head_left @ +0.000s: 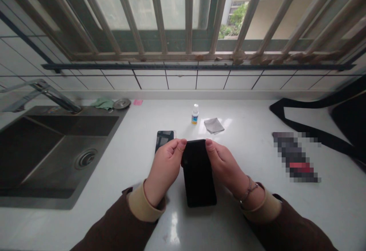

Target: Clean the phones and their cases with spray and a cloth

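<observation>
1. Head view, centre: we see a black phone-like slab (pixel 199 176) held between two bare hands above the white tabletop (pixel 114 213), its dark face toward us, upper end between the thumbs.
2. Our left hand (pixel 166 163) pinches the slab's upper left edge, thumb at the corner; the other fingers are mostly hidden.
3. Our right hand (pixel 227 163) pinches the upper right edge likewise, thumb at the corner. We note a bracelet (pixel 248 191) at that wrist.
4. A phone (pixel 164 137) lies just beyond the left hand, partly covered by it; whether they touch, we cannot tell.
5. Farther back we find a small white bottle (pixel 195 114), upright, and a grey cloth (pixel 214 125) lying just right of it.
6. Left side: a sink (pixel 68 201) with a faucet (pixel 57 96); a green cloth (pixel 103 103) and a round metal lid (pixel 122 103) near its back rim.
7. Right side: a black strap (pixel 309 129) and a pixelated item (pixel 296 157), both well apart from the hands.
</observation>
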A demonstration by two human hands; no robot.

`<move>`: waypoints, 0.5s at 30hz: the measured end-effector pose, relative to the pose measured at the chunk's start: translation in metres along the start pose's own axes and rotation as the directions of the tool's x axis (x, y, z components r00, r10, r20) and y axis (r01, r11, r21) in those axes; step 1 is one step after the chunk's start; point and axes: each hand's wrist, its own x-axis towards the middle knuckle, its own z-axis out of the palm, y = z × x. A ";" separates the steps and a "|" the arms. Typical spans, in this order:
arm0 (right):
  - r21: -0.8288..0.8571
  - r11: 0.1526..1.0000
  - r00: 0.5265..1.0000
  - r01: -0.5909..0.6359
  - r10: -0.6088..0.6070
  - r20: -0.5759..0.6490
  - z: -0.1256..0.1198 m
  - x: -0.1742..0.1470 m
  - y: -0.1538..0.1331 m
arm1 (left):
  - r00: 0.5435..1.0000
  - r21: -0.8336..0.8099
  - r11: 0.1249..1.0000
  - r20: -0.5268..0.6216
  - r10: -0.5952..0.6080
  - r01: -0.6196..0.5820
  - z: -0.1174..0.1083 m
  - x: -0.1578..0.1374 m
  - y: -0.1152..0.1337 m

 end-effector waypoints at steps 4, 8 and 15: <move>0.026 0.998 0.995 -0.062 0.060 0.084 -0.002 0.001 0.002 | 0.966 -0.356 0.934 -0.249 -0.076 -0.019 0.001 0.007 -0.002; 0.067 0.983 0.985 -0.172 0.169 0.042 -0.004 0.003 0.003 | 0.917 -0.508 0.854 -0.384 -0.108 -0.111 0.000 0.013 0.001; 0.136 0.983 0.987 -0.126 0.138 -0.083 -0.004 0.004 0.002 | 0.920 -0.574 0.816 -0.353 -0.170 -0.069 0.001 0.012 0.003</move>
